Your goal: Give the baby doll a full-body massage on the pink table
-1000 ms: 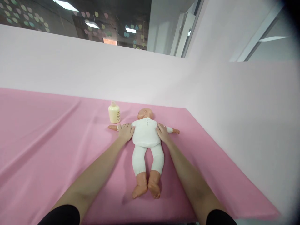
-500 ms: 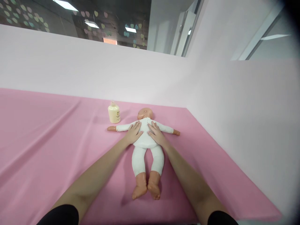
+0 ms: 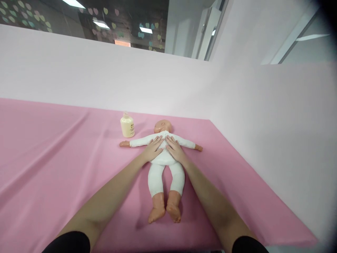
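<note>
Both palms lie flat with fingers spread, gripping nothing: the left hand [image 3: 153, 149] and right hand [image 3: 174, 149] rest side by side on the chest of the baby doll [image 3: 163, 165]. The doll lies face up, arms outstretched, on the pink sheet [image 3: 52, 158], so its torso is open to the hands. A cream bottle [image 3: 127, 126] stands just beyond its arm.
</note>
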A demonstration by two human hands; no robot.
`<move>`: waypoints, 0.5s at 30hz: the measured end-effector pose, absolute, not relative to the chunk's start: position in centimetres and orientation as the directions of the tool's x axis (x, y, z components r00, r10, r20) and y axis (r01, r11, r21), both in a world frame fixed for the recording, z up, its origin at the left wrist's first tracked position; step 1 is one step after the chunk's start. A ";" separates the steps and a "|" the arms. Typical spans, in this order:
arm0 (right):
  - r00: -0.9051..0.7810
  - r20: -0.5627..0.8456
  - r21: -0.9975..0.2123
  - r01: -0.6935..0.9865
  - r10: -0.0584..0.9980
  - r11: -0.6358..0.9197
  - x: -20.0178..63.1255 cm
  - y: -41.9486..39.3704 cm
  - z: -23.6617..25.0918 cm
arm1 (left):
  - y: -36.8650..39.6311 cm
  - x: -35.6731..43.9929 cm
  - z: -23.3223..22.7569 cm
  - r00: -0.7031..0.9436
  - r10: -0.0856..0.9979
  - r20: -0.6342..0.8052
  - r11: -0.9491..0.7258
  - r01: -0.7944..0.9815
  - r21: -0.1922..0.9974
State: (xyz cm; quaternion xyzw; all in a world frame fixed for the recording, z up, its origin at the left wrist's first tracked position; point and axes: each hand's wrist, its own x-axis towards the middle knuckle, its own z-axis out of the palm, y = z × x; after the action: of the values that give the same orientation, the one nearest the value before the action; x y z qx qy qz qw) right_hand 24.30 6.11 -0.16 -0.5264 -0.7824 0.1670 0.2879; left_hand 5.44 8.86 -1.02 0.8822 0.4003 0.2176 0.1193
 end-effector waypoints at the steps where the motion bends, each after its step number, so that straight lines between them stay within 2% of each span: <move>1: -0.256 0.274 -0.580 0.724 0.927 0.372 24.6 6.3 -0.3 | 8.9 5.4 -1.0 0.579 0.761 0.291 -0.647 0.655 0.390; 9: -0.087 0.276 -0.624 0.742 0.957 0.248 27.1 8.2 -2.4 | 9.2 4.6 -1.2 0.464 0.821 0.332 -0.568 0.720 0.398; 15: 0.013 0.311 -0.489 0.859 0.950 0.148 28.5 8.8 -2.9 | 9.6 4.0 -1.3 0.375 0.862 0.340 -0.488 0.794 0.363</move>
State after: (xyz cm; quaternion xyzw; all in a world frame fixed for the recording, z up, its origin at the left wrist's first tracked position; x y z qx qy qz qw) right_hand 28.46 8.80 -2.86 -0.6479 -0.6982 0.0771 0.2944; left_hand 3.96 9.62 -1.35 0.8264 0.5010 0.2475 0.0694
